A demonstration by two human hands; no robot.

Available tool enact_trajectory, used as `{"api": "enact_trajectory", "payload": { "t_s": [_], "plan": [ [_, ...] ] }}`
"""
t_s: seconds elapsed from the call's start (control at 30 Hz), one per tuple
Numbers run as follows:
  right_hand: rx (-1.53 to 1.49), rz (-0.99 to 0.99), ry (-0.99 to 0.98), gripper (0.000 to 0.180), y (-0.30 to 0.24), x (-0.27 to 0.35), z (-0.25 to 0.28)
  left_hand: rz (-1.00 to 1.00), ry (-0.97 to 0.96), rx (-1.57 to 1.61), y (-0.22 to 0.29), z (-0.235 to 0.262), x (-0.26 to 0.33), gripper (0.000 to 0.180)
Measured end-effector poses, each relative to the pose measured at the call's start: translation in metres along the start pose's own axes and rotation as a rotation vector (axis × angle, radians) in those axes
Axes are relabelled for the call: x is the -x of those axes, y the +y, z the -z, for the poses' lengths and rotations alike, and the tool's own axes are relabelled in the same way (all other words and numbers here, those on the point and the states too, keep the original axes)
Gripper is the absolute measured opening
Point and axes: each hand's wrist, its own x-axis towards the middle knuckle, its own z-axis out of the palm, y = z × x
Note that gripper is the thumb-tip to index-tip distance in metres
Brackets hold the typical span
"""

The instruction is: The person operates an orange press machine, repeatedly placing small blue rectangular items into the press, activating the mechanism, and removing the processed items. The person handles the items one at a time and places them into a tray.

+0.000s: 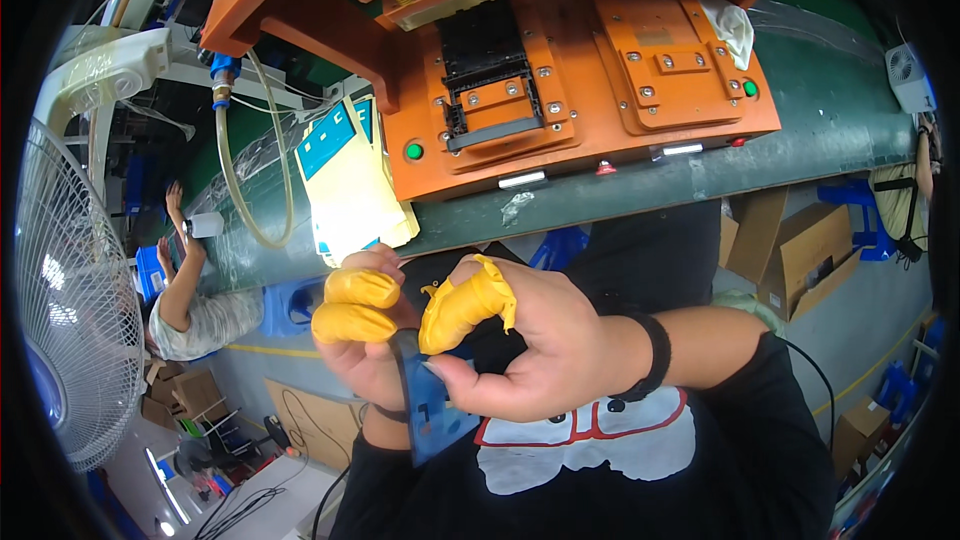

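Observation:
A thin, dark blue, see-through sheet (436, 412) hangs tilted in front of my chest. My right hand (535, 340) pinches its upper edge between a bare thumb and a finger in a yellow finger cot (465, 308). Beside the sheet's upper left edge is my left hand (362, 325), its fingers curled and closed, with yellow finger cots on at least two of them. Whether those fingers grip the sheet or something else is hidden. Beyond the hands, an orange fixture (580, 155) carries a black frame-like part (490, 70) in its left station.
Yellow and blue sheets (345, 180) lie on the green bench (480, 220) left of the fixture. A hose (235, 180) loops down nearby. A white fan (80, 300) stands at the left. Cardboard boxes (810, 265) sit right, on the floor. Another person (190, 310) is far left.

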Motion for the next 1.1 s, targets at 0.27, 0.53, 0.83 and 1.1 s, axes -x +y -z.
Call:
{"api": "enact_trajectory", "payload": {
  "t_s": [0.27, 0.53, 0.83, 1.1],
  "plan": [
    [-0.043, -0.037, 0.019, 0.03, 0.0, 0.002, -0.001, -0.108, 0.02, -0.041, -0.001, -0.008, -0.001, 0.016],
    [-0.015, -0.021, 0.029, 0.03, 0.002, 0.003, 0.001, -0.088, 0.013, -0.047, 0.0, -0.007, -0.002, 0.02],
    [-0.02, -0.045, 0.017, 0.032, 0.002, 0.003, 0.004, -0.048, 0.039, -0.005, -0.003, -0.01, -0.002, 0.025],
    [-0.111, -0.035, 0.071, 0.027, 0.006, 0.002, 0.004, 0.004, 0.084, -0.093, -0.007, -0.002, 0.005, 0.045]
  ]
}}
